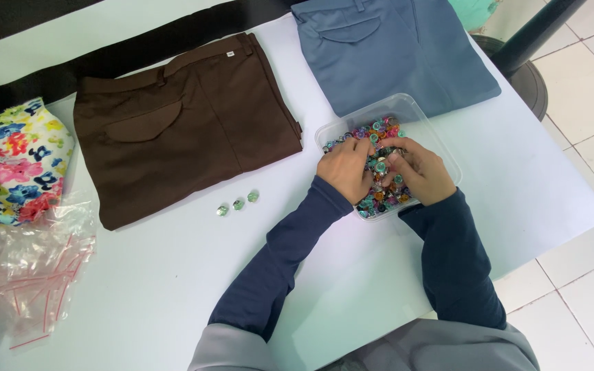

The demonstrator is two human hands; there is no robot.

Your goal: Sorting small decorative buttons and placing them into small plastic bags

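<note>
A clear plastic box [407, 106] full of small multicoloured shiny buttons [374, 128] stands on the white table. Both my hands are inside it. My left hand [345, 168] rests on the buttons at the box's left side, fingers curled into the pile. Touching it on the right, my right hand [417, 168] has its fingertips pinched among the buttons; whether either hand holds one is hidden. Three green buttons [238, 204] lie in a short row on the table, left of the box, just below the folded brown trousers [187, 124].
Folded blue trousers [393, 48] lie behind the box. A flowered cloth [12, 161] and a clear plastic bag with red strips [29, 275] sit at the left. The table's right edge [586, 206] drops to a tiled floor; a dark chair base [527, 48] stands at the top right.
</note>
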